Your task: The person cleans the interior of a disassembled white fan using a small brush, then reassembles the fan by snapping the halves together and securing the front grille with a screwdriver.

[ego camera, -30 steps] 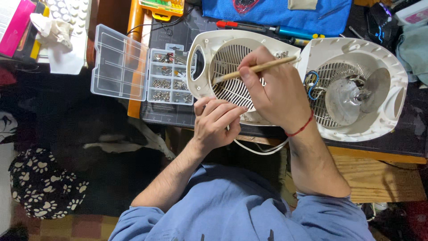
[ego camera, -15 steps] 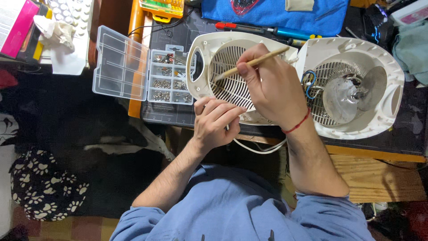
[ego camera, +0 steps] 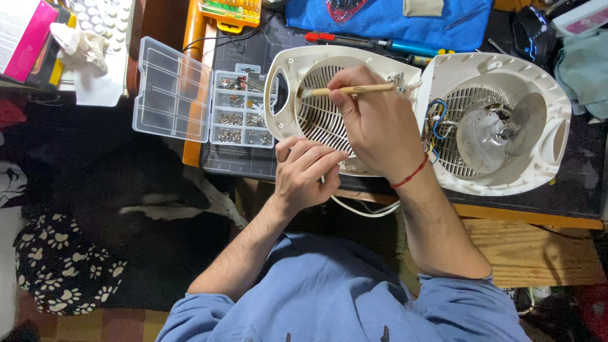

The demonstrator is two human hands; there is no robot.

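Note:
An opened white fan heater lies on the dark work mat in two halves. My right hand [ego camera: 380,126] grips a thin wooden-handled brush [ego camera: 354,90], held almost level, its tip at the left of the front cover's grille [ego camera: 320,117]. My left hand [ego camera: 304,174] rests on the near rim of that front cover [ego camera: 285,82], fingers curled against it. The rear half [ego camera: 538,164] lies to the right with its heating coil, blue wires and metal fan hub [ego camera: 500,133] exposed. A red cord circles my right wrist.
A clear compartment box [ego camera: 244,111] with several small screws sits left of the heater, lid [ego camera: 171,88] open. Screwdrivers [ego camera: 373,43] and a blue cloth [ego camera: 386,16] lie behind. A white cable [ego camera: 364,209] hangs over the table's front edge. A dark animal [ego camera: 126,190] lies on the floor.
My right hand has swung the brush from a tilted pose to nearly level, with its tip now further left on the grille. My left hand stays on the cover's rim.

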